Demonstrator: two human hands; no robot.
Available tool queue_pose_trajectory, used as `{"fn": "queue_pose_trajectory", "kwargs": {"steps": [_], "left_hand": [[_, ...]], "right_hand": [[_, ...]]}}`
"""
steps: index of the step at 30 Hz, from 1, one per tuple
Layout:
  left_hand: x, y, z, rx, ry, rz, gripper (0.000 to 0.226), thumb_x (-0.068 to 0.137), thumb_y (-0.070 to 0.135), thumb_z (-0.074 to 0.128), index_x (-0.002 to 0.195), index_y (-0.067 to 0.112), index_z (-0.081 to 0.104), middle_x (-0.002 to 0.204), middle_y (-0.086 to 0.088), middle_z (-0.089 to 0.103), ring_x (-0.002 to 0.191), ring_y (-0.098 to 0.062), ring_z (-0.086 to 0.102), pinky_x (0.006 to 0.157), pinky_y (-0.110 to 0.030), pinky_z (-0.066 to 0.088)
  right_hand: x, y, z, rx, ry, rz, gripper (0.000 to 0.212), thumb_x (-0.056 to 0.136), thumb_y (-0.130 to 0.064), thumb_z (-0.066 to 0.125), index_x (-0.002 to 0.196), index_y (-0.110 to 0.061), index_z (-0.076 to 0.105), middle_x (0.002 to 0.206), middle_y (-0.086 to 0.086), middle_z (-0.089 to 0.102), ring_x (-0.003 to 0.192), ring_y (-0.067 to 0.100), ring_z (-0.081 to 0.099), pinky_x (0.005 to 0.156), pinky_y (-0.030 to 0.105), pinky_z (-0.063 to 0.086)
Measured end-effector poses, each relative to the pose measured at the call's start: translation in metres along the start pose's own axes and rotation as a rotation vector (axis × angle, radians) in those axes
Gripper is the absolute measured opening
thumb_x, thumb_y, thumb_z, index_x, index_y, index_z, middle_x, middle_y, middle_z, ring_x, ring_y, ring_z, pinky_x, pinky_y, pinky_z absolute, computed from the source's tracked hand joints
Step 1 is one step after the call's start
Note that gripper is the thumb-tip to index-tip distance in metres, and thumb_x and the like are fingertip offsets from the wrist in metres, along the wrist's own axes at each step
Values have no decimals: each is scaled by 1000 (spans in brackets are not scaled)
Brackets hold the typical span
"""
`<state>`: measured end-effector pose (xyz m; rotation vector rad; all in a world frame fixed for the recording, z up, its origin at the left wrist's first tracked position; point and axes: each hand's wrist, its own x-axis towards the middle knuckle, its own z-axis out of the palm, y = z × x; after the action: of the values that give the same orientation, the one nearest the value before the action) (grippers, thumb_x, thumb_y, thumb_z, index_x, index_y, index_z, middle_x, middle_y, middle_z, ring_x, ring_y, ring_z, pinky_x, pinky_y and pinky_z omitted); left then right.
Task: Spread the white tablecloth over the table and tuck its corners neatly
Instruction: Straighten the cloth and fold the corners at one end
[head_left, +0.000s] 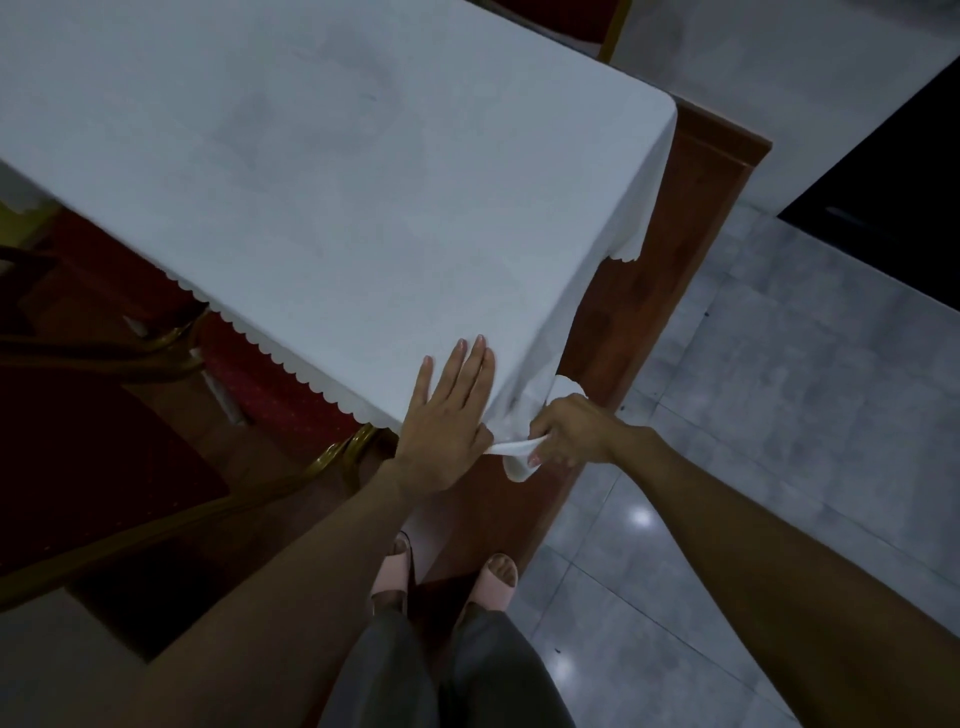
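The white tablecloth (322, 182) with a scalloped hem lies spread over the table top and hangs down its sides. The table's brown wooden end panel (670, 270) shows below the cloth on the right. My left hand (447, 415) lies flat with straight fingers on the cloth at the near corner of the table. Just right of it, my right hand (566, 434) grips the hanging corner of the cloth, which is bunched and pulled sideways below the table edge. The far right corner of the cloth hangs loose in a point.
Chairs with red seats and gold frames (156, 338) stand along the table's left side. A grey tiled floor (769, 415) spreads to the right, with a dark area at the far right. My feet in light sandals (498, 577) stand close to the table's end.
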<state>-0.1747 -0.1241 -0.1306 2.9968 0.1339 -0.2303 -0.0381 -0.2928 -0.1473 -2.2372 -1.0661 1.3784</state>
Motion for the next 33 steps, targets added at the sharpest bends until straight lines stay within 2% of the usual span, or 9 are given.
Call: {"fn": "queue_pose_trajectory", "kwargs": {"steps": [2,5,8,12,17,22,25,30,33], "left_hand": [[3,3,1,-4,4,-27,86,82,29,45,152,9,-2,162,-11,-5,149,-28,-7,119,-53,0],[1,-1,3,8,55,12,85,83,31,48,152,8,3,162,-13,0,149,-30,-2,118,-55,4],[1,-8,6,-38,63,61,85,91,59,36,152,10,2,162,-12,-2,149,-29,-5,119,-54,2],[2,-13,7,96,1,101,110,77,82,30,151,5,6,161,-17,3,149,-33,1,118,-55,5],[2,-8,10,149,48,56,86,92,63,32,151,5,9,160,-17,8,148,-33,8,117,-57,18],[2,2,9,130,87,-13,68,98,37,39,152,11,7,161,-15,9,148,-30,10,116,-57,20],[2,9,6,97,78,-56,71,95,30,44,153,15,6,161,-12,7,149,-28,8,116,-57,21],[1,13,-9,101,-16,-128,74,93,42,50,152,17,13,160,-10,16,147,-28,19,113,-57,28],[1,18,-20,83,-116,-176,88,83,63,52,150,15,20,157,-16,22,144,-32,24,109,-60,29]], "right_hand": [[-5,2,-2,142,-25,31,19,74,-26,82,80,-11,73,67,8,71,53,13,69,50,23,53],[-10,3,-2,177,-13,2,17,80,-23,77,85,-8,71,68,9,71,52,15,70,50,27,55],[-11,1,5,206,126,-25,9,91,-16,63,88,-9,68,74,6,65,55,19,70,52,34,57],[-6,-2,10,243,257,23,15,94,-9,54,93,1,66,97,15,67,74,24,71,65,41,61],[14,1,-8,122,315,114,31,83,-33,72,86,-1,71,93,19,69,86,35,66,68,38,52],[14,7,-12,-36,480,172,33,103,-28,39,119,-14,63,145,18,40,125,38,49,95,42,45],[2,11,-11,27,467,117,36,105,-23,34,127,-8,58,150,21,36,134,35,41,106,34,34],[-27,5,-21,141,436,91,41,105,-32,29,122,-8,58,145,17,45,146,26,23,120,40,18],[-38,-4,-36,130,484,97,46,104,-39,28,135,-13,49,152,11,37,148,23,16,121,41,13]]}}
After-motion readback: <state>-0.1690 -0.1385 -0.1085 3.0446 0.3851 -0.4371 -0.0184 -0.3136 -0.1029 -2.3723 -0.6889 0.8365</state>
